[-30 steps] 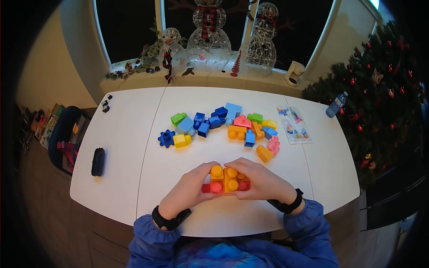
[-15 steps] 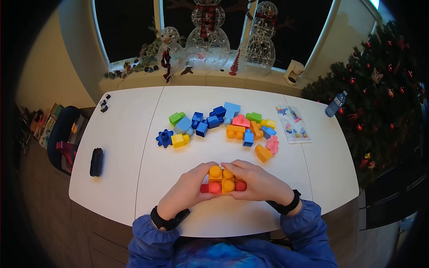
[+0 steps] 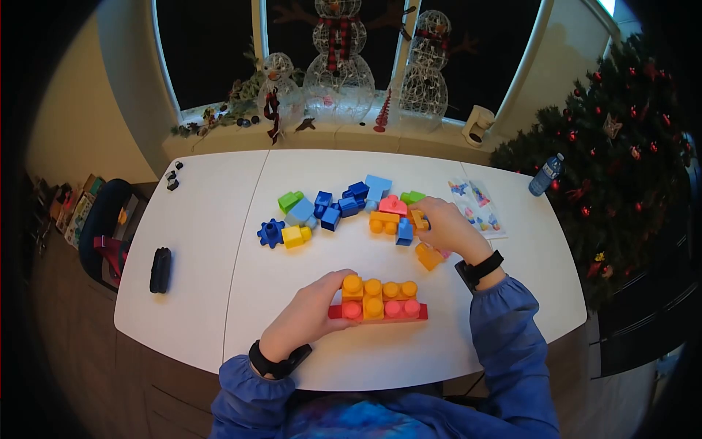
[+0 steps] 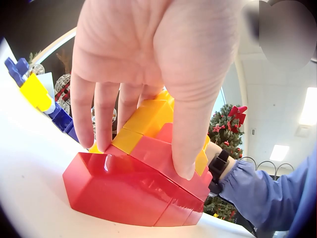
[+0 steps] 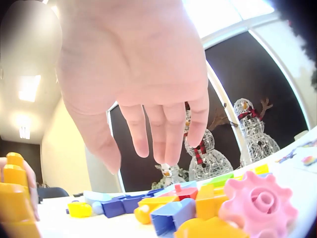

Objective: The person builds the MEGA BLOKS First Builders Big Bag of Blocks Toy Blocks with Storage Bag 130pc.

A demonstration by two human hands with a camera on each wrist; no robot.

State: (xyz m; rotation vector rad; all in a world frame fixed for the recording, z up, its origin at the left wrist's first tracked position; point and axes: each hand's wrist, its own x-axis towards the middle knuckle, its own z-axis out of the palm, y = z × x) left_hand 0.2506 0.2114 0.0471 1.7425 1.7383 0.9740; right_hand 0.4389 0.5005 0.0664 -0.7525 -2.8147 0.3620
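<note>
A block build with a red base [image 3: 414, 316] and orange blocks [image 3: 373, 300] on top lies near the table's front. My left hand [image 3: 311, 307] grips its left end; in the left wrist view the thumb of that hand [image 4: 148, 54] presses the near side, fingers behind. My right hand [image 3: 455, 230] is over the right group of loose blocks, by an orange block [image 3: 418, 219] partly hidden under the fingertips. In the right wrist view that hand [image 5: 133, 64] has relaxed, spread fingers above the blocks, holding nothing. A pink gear [image 5: 247, 198] is near it.
On the white table [image 3: 190, 219], blue, green and yellow blocks [image 3: 295, 236] lie left of the right group. A picture sheet [image 3: 479, 208] and a bottle [image 3: 546, 174] are at the back right, a black case [image 3: 161, 270] at the left.
My right hand has let go of the build and moved up and right to the loose blocks, uncovering the build's right end. The left hand keeps its grip in about the same place.
</note>
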